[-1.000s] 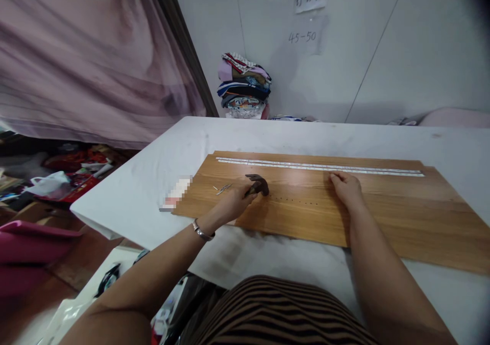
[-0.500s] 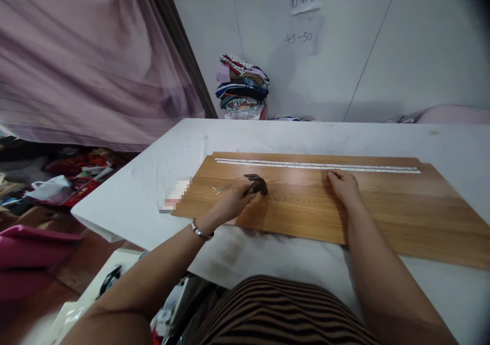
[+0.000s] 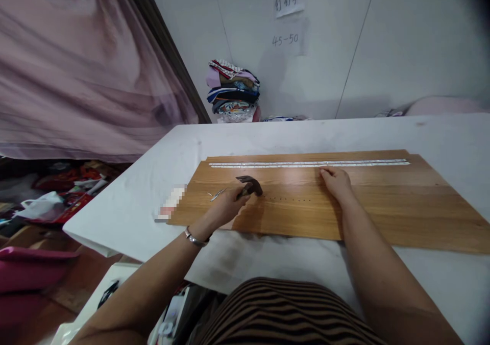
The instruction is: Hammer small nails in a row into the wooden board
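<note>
My left hand (image 3: 227,205), with a metal watch at the wrist, is closed around the handle of a claw hammer (image 3: 253,185). The dark hammer head sits low over the wooden board (image 3: 283,220), at the left end of a row of small dark dots (image 3: 287,199); I cannot tell whether it touches the wood. Several thin nails (image 3: 217,195) lie on the board just left of the hammer. Farther right, my right hand (image 3: 337,182) has its fingers pinched together by the printed white measuring strips (image 3: 306,164). Whatever those fingertips hold, if anything, is hidden.
The board lies on a table with a white cover (image 3: 133,192). A blurred-out small item (image 3: 171,202) is beside the board's left end. Folded clothes (image 3: 234,91) are stacked by the wall behind. A pink curtain (image 3: 88,64) hangs at left, above clutter on the floor.
The head view has turned slightly, so everything appears shifted left. Both hands keep nearly the same pose, and the hammer stays at the left end of the dots.
</note>
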`<state>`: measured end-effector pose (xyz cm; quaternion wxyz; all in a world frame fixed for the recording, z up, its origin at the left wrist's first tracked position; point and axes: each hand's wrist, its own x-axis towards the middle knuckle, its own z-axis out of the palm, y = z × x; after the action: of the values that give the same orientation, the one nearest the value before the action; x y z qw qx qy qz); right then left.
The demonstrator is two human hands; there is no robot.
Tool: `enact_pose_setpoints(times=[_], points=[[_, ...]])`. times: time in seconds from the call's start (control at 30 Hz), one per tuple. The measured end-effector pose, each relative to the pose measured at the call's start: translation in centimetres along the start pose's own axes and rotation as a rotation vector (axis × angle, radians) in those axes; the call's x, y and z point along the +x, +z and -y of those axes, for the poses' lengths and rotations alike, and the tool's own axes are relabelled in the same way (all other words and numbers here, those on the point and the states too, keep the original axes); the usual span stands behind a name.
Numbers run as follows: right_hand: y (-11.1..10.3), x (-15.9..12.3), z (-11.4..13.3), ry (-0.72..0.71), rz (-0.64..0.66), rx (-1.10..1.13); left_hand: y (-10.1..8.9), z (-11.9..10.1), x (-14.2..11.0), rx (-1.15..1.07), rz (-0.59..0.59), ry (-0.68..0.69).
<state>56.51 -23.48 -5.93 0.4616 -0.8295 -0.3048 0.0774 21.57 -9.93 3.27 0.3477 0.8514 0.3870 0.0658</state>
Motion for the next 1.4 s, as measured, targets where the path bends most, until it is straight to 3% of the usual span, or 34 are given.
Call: enact_pose_setpoints(times=[0.47, 1.4], points=[[0.1, 0.2, -0.5, -0.012, 0.001, 0.001, 0.2, 0.9, 0.1, 0.002, -0.013, 0.018], [0.1, 0.1, -0.9, -0.024, -0.004, 0.014, 0.4, 0.3, -0.1, -0.040, -0.029, -0.002]])
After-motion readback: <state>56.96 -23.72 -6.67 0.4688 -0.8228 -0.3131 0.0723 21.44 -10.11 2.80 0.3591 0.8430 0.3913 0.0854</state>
